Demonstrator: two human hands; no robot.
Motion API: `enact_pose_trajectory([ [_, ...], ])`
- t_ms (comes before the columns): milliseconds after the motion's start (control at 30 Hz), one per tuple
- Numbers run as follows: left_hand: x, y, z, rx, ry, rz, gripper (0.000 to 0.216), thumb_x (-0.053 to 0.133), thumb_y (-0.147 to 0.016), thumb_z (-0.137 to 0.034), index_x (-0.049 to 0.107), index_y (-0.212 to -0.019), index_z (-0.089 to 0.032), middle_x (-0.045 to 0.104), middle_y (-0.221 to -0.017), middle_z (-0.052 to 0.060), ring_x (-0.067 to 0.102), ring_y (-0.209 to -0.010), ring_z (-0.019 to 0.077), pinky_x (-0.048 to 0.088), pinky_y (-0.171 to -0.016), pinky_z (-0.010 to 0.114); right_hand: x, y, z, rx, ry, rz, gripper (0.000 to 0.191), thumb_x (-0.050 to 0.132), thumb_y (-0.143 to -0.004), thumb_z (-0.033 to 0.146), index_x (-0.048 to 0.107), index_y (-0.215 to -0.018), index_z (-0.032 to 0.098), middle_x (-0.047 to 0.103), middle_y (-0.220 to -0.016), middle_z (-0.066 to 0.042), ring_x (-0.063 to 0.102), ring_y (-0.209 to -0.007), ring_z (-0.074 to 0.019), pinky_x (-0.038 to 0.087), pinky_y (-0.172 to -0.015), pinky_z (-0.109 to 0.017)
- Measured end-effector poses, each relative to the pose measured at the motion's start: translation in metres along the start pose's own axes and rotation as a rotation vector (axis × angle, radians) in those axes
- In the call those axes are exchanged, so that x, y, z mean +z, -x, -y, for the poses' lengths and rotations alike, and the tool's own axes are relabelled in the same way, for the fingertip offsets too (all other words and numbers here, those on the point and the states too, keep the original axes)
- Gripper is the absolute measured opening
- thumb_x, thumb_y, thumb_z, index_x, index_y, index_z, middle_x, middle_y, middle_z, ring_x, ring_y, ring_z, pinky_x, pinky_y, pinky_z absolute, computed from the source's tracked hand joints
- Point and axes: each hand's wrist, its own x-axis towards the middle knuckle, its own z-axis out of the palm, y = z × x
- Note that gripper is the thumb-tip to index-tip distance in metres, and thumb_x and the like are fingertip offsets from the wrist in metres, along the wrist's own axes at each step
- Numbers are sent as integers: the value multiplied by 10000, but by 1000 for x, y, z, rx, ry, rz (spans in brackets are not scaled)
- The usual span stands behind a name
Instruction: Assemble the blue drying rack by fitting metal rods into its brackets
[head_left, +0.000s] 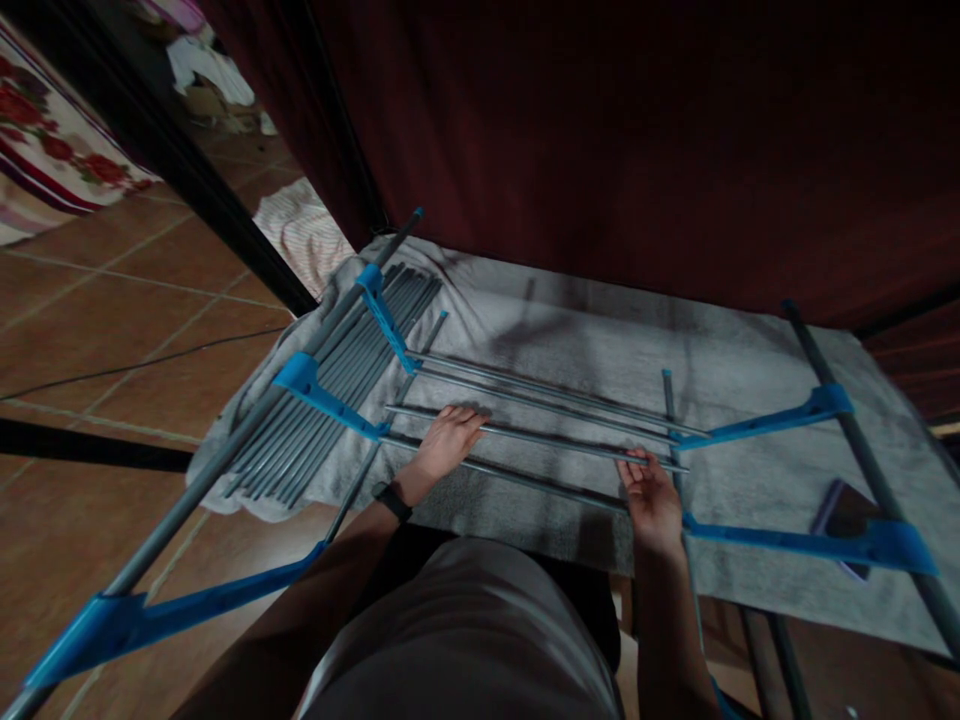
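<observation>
My left hand (448,440) is closed over a thin grey rod (540,436) that runs across a partly built rack. My right hand (651,497) grips the other end of the same rod, close to a blue plastic bracket (765,422). Two more grey rods (547,392) lie parallel just beyond, plugged into a blue bracket (387,320) on the left. A black watch (392,500) sits on my left wrist.
A bundle of spare grey rods (330,400) lies on a grey towel (570,330) spread on the tiled floor. Long grey poles with blue brackets stand at the left (225,460) and right (862,440). A phone (844,515) rests on the towel. A dark red curtain (637,130) hangs behind.
</observation>
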Motion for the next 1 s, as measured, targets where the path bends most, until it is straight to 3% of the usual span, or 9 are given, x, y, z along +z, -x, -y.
enact_pose_trajectory([
  [267, 0, -1, -2, -85, -25, 4, 213, 527, -1004, -204, 719, -1096, -203, 735, -1047, 85, 666, -1026, 254, 451, -950, 427, 1, 1, 1, -94, -70, -81, 112, 751, -847, 210, 639, -844, 205, 701, -785, 53, 712, -747, -87, 609, -907, -268],
  [500, -1, -2, -4, -87, -63, 8, 222, 501, -1017, -231, 718, -1057, -203, 718, -1017, 92, 651, -1017, 255, 431, -947, 430, 1, -1, 4, -113, -114, -150, 186, 674, -936, 237, 601, -767, 206, 648, -683, 74, 675, -613, -60, 625, -812, -218],
  [767, -5, 0, -13, -64, -135, 32, 289, 418, -1042, -200, 702, -1095, -193, 699, -993, 94, 624, -977, 253, 423, -917, 416, 3, 3, 5, -76, -161, -154, 184, 589, -973, 181, 618, -792, 201, 662, -702, 57, 696, -657, -65, 625, -781, -204],
  [1000, -2, -2, -15, -61, -201, 70, 227, 462, -1007, -134, 675, -1049, -200, 685, -1007, 75, 604, -980, 249, 438, -938, 414, 4, 2, 4, -68, -129, -131, 204, 556, -927, 66, 618, -783, 196, 667, -746, 49, 696, -706, -67, 619, -858, -223],
])
